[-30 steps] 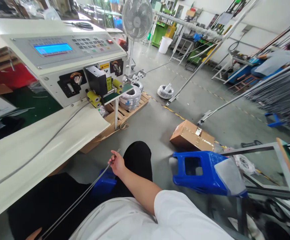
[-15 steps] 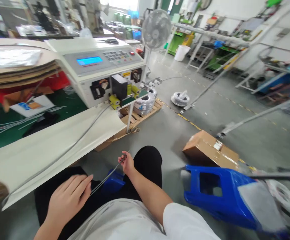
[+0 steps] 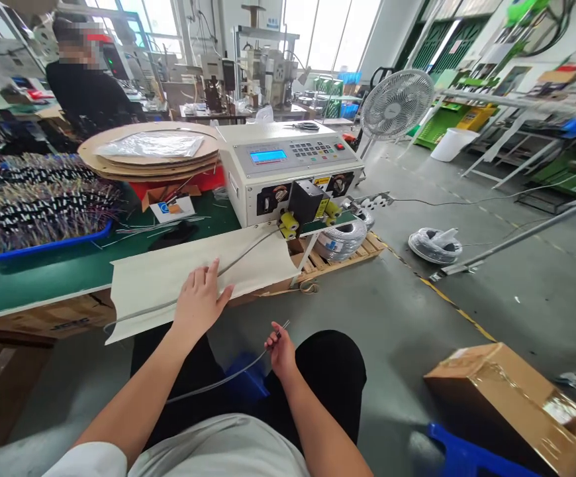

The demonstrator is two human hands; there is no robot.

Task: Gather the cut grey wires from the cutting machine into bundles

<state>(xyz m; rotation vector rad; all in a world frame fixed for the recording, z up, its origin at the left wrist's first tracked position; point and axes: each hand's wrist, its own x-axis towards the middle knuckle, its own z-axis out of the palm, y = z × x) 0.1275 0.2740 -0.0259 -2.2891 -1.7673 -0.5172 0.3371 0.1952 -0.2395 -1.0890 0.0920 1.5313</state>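
Head view: the left hand [image 3: 201, 299] is holding spread fingers over a grey cable [image 3: 247, 253] near centre while the right hand [image 3: 281, 346] is pinching wires [image 3: 228, 380] at lower centre, probably light, springy and best gripped near their ends.

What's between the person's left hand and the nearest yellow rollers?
In the head view, a stretch of grey cable lies over the cream sheet between the left hand and the yellow rollers.
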